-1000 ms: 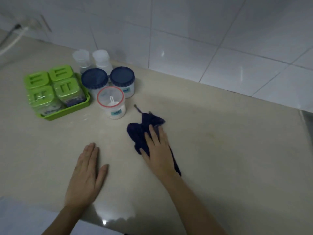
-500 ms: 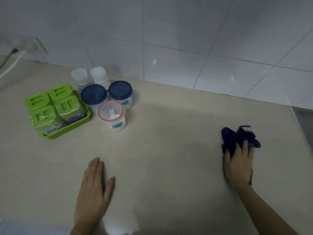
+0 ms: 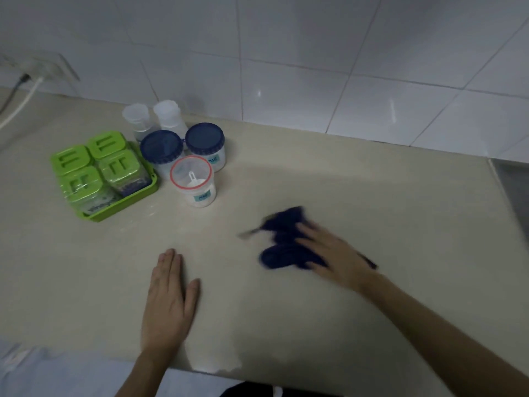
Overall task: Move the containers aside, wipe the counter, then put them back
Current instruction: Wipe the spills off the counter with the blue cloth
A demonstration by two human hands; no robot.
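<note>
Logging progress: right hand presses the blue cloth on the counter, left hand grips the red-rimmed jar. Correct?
No: head view shows the left hand flat on the counter, apart from the red-rimmed jar. The right hand does press the blue cloth.

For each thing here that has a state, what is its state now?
left hand: flat on the counter, holds nothing.
right hand: fingers straight, presses the blue cloth.
blue cloth: crumpled, blurred.
blue-lidded jars: both closed.
red-rimmed jar: upright, scoop inside.
green boxes: lids shut, in the green tray.
white bottles: capped.
</note>
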